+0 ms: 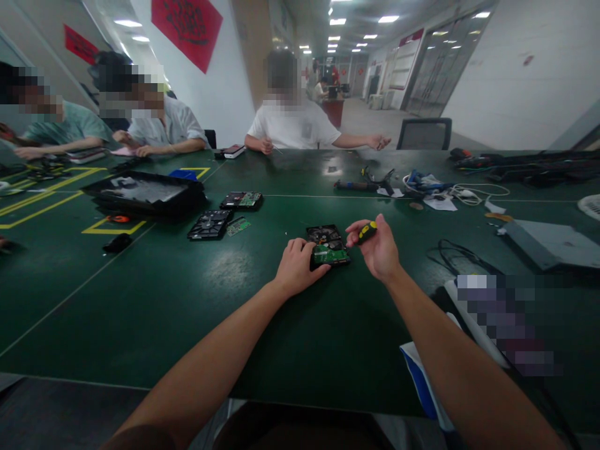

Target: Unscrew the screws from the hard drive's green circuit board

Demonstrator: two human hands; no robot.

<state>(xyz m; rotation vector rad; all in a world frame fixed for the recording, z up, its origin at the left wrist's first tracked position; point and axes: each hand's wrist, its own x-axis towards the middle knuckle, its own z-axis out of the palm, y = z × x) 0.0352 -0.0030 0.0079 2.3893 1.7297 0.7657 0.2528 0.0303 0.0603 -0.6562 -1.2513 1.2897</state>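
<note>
In the head view a hard drive lies on the green table, its underside up with a green circuit board at the near end. My left hand grips the drive's left side, the thumb along its near edge. Just right of the drive, my right hand is raised with its fingers closed around a screwdriver with a black and yellow handle. The screwdriver's shaft and tip cannot be made out. Farther left are two more hard drives and a loose green circuit board.
A black tray stands at the left. To the right are tangled cables, a grey metal box and a white-edged device. Across the table sits a person in white; two others sit at the left.
</note>
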